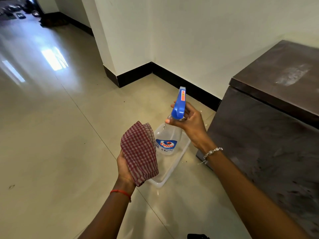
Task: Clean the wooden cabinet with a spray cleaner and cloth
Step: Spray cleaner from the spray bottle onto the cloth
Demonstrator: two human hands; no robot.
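A dark wooden cabinet [269,128] stands at the right, with a pale dusty smear on its top. My right hand [191,125] grips the neck of a clear spray bottle [168,137] with a blue trigger head and a blue label, held upright in mid-air left of the cabinet. My left hand [124,167] holds a folded red-and-white checked cloth [139,152] just left of the bottle. Cloth and bottle nearly touch.
A clear plastic tub [170,171] sits on the beige tiled floor [51,135] below the bottle, close to the cabinet's corner. A white wall with black skirting [183,81] runs behind. A hallway opens at the far left.
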